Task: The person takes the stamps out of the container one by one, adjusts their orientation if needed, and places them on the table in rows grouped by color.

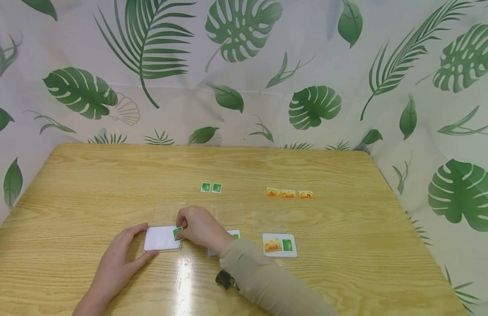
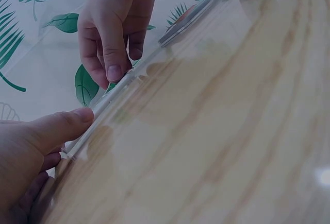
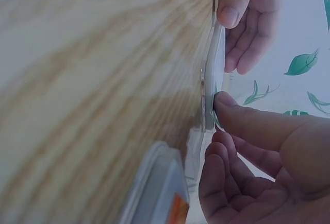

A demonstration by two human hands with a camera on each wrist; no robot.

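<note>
A flat white rectangular case (image 1: pixel 158 242) with rounded corners lies on the table. My left hand (image 1: pixel 118 256) holds its left end, thumb at the near edge and fingers at the far edge. At the case's right end, my right hand (image 1: pixel 200 226) pinches a small green square sticker (image 1: pixel 176 233), fingertips right at the white surface. In the left wrist view, the left thumb (image 2: pixel 64 126) rests along the case's edge. The right wrist view shows the right thumb (image 3: pixel 247 118) against the white case (image 3: pixel 216 69); most of the sticker is hidden there.
Right of them lies a white case (image 1: pixel 289 252) bearing an orange and a green sticker. Another white case (image 1: pixel 235 232) is partly hidden under my right forearm. Clear plastic covers (image 1: pixel 270 221) lie behind. Two green stickers (image 1: pixel 216 188) and three orange ones (image 1: pixel 288 194) lie farther back.
</note>
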